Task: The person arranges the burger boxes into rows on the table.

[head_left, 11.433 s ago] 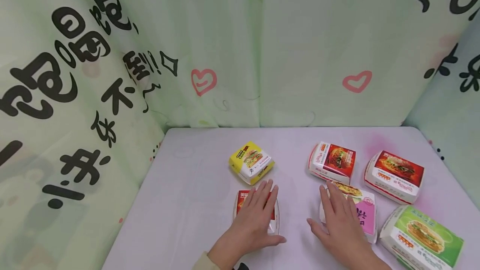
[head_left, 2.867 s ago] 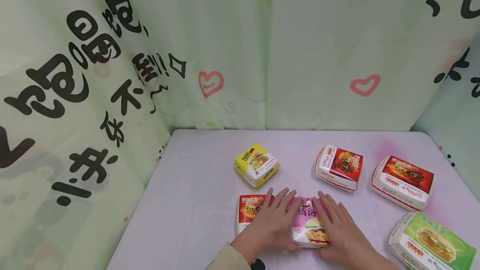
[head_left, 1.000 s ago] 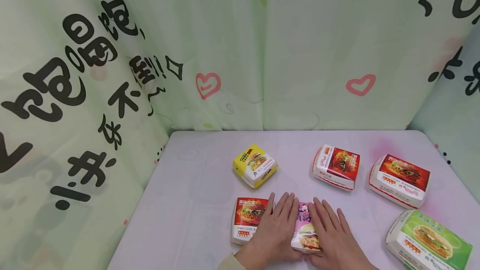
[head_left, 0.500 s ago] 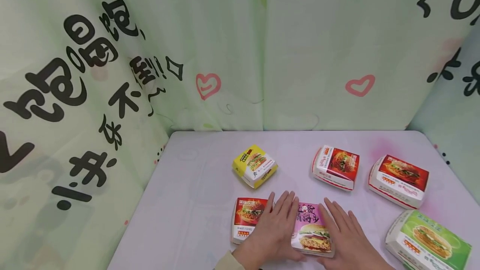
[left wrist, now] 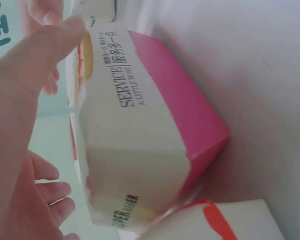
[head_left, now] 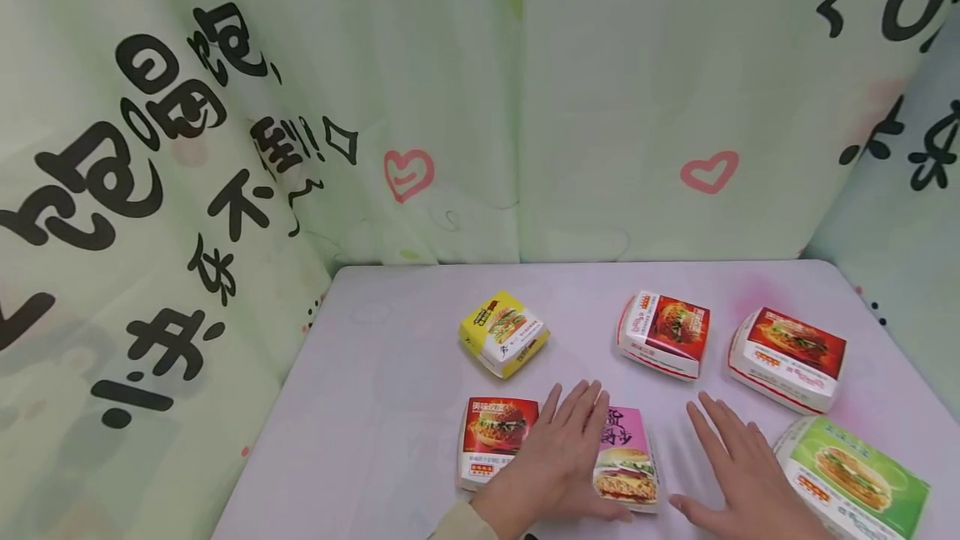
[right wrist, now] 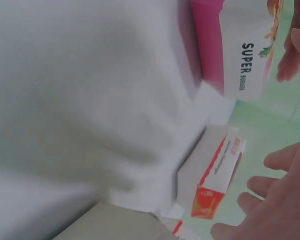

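Note:
A pink and white burger box (head_left: 628,469) lies flat on the table, text at its far end and burger picture nearer. My left hand (head_left: 558,465) lies over its left part with straight fingers; in the left wrist view the thumb rests at the top edge of the box's side (left wrist: 132,100). To its left is a red and white burger box (head_left: 491,438), its right part hidden behind that hand. My right hand (head_left: 750,473) is held apart to the right with fingers spread, nothing in it, nearest a green burger box (head_left: 862,477).
A small yellow burger box (head_left: 504,333) sits farther back on the left. Two more red and white boxes, one (head_left: 666,336) behind the hands and a larger one (head_left: 787,357), stand at the back right. Printed curtains (head_left: 600,107) close off the table's (head_left: 360,407) far side and flanks.
Over the longer span the pink box went left beside the red box and was turned end for end. In the last second my right hand left it and moved right; the left hand stayed.

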Available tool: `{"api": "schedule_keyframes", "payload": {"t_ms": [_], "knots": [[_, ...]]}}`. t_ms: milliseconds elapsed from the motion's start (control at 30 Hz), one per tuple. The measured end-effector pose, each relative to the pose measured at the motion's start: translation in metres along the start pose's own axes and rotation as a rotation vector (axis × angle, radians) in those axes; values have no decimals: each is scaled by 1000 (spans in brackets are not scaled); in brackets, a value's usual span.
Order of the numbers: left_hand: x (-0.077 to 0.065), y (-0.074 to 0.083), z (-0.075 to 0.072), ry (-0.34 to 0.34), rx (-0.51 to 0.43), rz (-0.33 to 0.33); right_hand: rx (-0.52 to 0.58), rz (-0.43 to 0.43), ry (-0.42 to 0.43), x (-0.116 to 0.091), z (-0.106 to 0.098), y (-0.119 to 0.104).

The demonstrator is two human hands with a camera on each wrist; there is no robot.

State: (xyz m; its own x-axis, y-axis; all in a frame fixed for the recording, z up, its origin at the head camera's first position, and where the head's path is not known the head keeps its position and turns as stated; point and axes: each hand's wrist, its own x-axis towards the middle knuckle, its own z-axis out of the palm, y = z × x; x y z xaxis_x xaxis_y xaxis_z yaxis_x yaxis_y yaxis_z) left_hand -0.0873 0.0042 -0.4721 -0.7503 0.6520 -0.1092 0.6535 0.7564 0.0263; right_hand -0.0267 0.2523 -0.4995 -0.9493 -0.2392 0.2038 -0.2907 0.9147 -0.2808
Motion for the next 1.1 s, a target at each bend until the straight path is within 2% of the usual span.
{"api": "schedule_keyframes", "payload": {"t_ms": [200,400,500,633,733,933,1100], "knots": [[8,6,-8,-26,-57,-1,14,130,-70,-6,-14,12],[16,16,-13,-6,-37,43,5,229,-116,-13,-21,27],[20,21,-15,5,-36,65,-18,255,-94,-19,-21,36],[27,30,-17,2,-24,93,-61,256,-15,-29,-23,50],[33,38,-20,-12,8,110,-66,295,-8,-37,-27,60],[46,58,-26,-36,86,137,-66,429,-33,-51,-30,73],[57,76,-27,-41,102,164,-94,463,-4,-59,-30,83]]}}
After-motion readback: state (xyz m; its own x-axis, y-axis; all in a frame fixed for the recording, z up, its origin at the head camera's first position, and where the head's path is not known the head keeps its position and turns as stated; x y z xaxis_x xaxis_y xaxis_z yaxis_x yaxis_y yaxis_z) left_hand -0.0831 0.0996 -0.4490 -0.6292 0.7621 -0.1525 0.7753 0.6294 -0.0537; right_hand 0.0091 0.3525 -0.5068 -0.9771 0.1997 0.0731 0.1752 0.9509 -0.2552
